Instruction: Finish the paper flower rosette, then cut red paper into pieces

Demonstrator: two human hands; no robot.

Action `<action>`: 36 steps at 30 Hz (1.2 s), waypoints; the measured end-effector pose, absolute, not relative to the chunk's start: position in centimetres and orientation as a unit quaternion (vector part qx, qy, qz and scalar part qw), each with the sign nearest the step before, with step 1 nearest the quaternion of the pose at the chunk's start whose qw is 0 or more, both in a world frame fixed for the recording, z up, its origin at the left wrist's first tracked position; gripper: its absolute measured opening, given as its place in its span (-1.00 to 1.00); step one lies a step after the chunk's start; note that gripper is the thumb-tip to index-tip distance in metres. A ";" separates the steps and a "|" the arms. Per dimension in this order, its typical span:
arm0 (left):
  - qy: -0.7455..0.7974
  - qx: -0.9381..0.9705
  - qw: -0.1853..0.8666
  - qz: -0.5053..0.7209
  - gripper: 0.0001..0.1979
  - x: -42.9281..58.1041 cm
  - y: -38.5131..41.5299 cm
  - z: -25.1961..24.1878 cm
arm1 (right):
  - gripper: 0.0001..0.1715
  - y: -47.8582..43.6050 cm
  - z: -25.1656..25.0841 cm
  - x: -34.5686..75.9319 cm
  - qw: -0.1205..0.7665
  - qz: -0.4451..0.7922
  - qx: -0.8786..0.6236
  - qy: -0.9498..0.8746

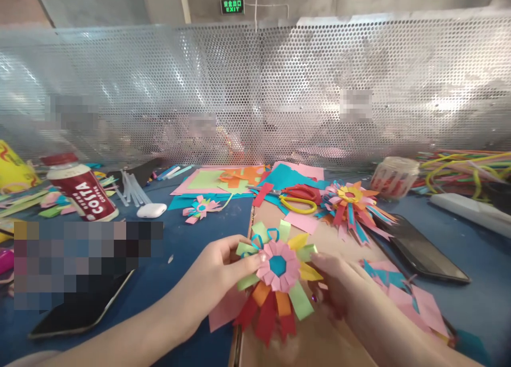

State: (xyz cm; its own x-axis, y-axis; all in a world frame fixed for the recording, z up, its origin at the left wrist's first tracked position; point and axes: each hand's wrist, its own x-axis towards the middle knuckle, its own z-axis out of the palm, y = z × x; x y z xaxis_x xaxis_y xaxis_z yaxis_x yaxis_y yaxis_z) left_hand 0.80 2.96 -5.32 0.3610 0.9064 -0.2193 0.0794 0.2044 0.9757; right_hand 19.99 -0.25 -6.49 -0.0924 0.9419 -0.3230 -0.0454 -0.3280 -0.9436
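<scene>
I hold a paper flower [279, 274] with a pink folded centre, a blue middle and green, yellow, orange and red strip petals, just above a brown board [319, 335]. My left hand [217, 274] pinches its left side, thumb on the pink centre. My right hand [339, 284] grips its right edge, fingers curled behind the petals.
A finished paper flower [351, 204] and red and yellow scissors [299, 196] lie beyond. A small flower [199, 208], coloured paper sheets [207, 180], a bottle [82, 188], an earbud case [151, 210], two phones [423, 250] [80, 311], a jar [395, 175] and a mesh screen [255, 90] surround them.
</scene>
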 end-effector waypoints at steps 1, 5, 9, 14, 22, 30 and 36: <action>0.461 0.536 0.624 0.333 -0.72 0.8 3.0 -5.4 | -0.59 -0.2 -6.3 20.1 0.403 0.605 -0.544 -0.418; 0.468 0.528 0.625 0.333 -0.70 0.8 3.0 -5.5 | -0.61 -0.1 -5.8 20.0 0.391 0.576 -0.554 -0.457; 0.447 0.516 0.648 0.337 -0.69 0.8 2.9 -5.2 | -0.59 -0.6 -5.8 19.3 0.358 0.580 -0.551 -0.481; 0.416 0.478 0.692 0.346 -0.59 1.2 3.4 -5.0 | -0.65 1.0 -4.0 21.2 0.423 0.515 -0.552 -0.502; 0.396 0.530 0.690 0.295 -0.68 1.1 3.8 -5.8 | -0.62 11.0 -0.7 34.6 0.481 0.396 -0.575 -0.530; 0.398 0.577 0.662 0.266 -0.70 0.9 3.3 -6.7 | -0.50 13.0 -3.8 37.7 0.341 0.319 -0.691 -0.551; 0.386 0.602 0.646 0.267 -0.75 0.7 3.3 -7.2 | -0.49 13.1 -3.6 37.5 0.256 0.210 -0.745 -0.579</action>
State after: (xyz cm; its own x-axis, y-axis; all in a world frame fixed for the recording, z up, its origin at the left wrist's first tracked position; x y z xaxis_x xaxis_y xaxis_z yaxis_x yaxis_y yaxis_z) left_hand 0.74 3.30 -7.20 0.5592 0.8102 -0.1760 0.1197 0.1312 0.9841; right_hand 37.48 13.13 -3.65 0.2408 0.9704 -0.0165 0.7550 -0.1980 -0.6251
